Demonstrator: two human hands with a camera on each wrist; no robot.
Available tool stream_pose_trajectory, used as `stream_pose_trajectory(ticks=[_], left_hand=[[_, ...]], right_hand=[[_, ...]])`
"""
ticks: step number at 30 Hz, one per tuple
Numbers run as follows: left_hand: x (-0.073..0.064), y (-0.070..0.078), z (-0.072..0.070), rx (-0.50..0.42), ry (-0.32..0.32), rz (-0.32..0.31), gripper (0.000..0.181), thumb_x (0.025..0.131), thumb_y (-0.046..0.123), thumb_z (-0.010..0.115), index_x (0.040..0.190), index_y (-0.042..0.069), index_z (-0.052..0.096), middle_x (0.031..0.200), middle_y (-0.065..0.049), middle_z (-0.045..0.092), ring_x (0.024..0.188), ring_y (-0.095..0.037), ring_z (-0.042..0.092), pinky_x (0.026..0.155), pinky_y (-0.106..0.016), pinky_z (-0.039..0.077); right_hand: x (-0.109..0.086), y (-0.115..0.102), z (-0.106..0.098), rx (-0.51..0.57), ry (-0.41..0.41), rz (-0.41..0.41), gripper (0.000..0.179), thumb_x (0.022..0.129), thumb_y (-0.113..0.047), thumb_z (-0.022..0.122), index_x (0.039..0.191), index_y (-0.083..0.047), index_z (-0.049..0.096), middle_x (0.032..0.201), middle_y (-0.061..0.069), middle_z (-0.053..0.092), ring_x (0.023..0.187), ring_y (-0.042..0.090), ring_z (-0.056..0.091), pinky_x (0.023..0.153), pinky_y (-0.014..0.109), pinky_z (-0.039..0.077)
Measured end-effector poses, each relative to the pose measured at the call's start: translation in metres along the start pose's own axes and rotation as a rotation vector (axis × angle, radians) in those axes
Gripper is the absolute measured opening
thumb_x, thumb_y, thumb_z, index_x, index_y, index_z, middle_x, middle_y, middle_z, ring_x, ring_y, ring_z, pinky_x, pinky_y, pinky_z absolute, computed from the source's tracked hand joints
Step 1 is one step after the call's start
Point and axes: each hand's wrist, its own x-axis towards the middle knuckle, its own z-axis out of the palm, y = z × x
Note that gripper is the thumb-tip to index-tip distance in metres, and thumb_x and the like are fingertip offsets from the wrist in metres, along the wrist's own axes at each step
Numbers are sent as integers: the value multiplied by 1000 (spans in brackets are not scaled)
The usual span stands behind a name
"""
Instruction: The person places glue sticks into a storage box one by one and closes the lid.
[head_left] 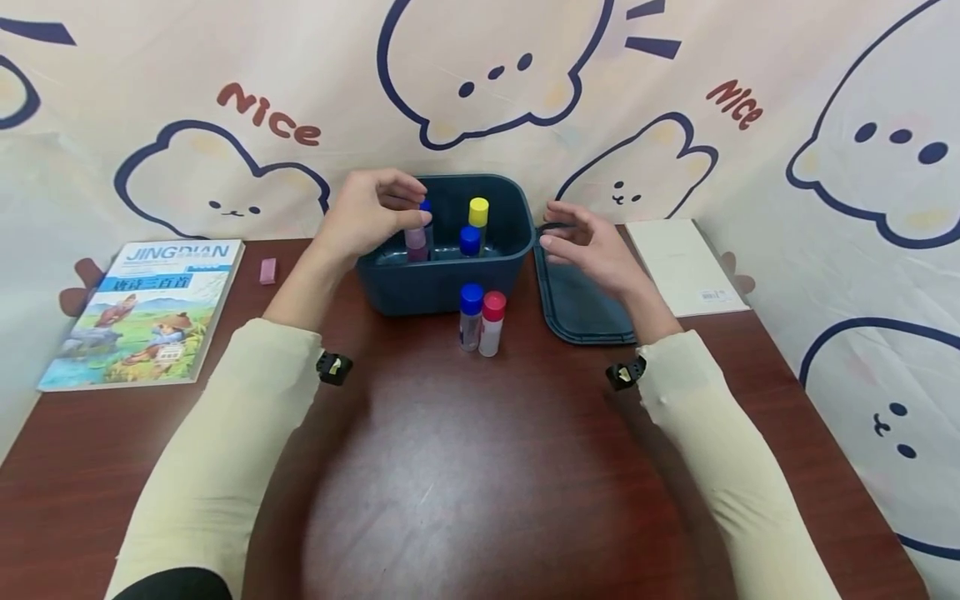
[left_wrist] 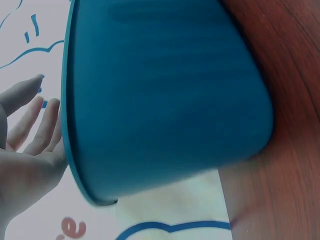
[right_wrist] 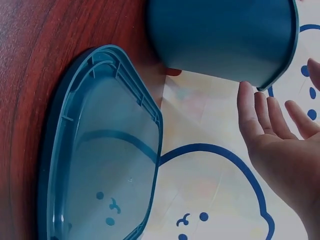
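Note:
A dark teal storage bin [head_left: 442, 287] stands at the back of the table with several small capped bottles upright inside. Among them are a yellow-capped bottle [head_left: 478, 212], a blue-capped bottle [head_left: 469, 242] and a purplish bottle [head_left: 416, 242]. My left hand [head_left: 367, 212] is over the bin's left rim, nearest the purplish bottle and another blue cap; the left wrist view shows its fingers apart, holding nothing. My right hand [head_left: 588, 246] hovers by the right rim with loosely spread fingers. In front of the bin stand a blue-topped bottle [head_left: 470, 317] and a red-topped bottle [head_left: 492, 323], side by side.
The bin's teal lid [head_left: 581, 304] lies on the table to the right, below my right hand. Beyond it is a white book [head_left: 686, 267]. At left are a picture-covered book [head_left: 146, 317] and a small pink block [head_left: 267, 271]. A printed cloth [head_left: 525, 158] hangs behind.

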Motion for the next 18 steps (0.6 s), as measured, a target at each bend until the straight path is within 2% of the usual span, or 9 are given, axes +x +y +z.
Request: stream_pose_trajectory(ticks=[5, 11, 18], left_hand=[[-6, -6, -10, -16, 53, -48, 42, 94, 25, 76, 129, 4, 65, 125, -13, 66, 116, -27, 62, 105, -40, 48], [-13, -17, -22, -36, 120, -64, 45, 93, 30, 76, 130, 6, 65, 126, -12, 66, 117, -25, 60, 103, -38, 50], [-21, -25, -32, -46, 220, -76, 47, 92, 39, 76, 129, 12, 67, 127, -8, 66, 119, -23, 57, 99, -36, 50]], right_hand=[[-3, -1, -3, -30, 2, -21, 58, 100, -18, 67, 151, -6, 44, 145, 13, 51, 124, 29, 55, 93, 39, 56], [-7, -7, -2, -30, 4, -64, 54, 99, -16, 68, 147, -4, 48, 138, 16, 53, 115, 28, 57, 85, 28, 58], [-14, -15, 2, -27, 18, -147, 47, 98, -14, 69, 141, -4, 55, 133, 21, 57, 110, 25, 60, 83, 28, 58]])
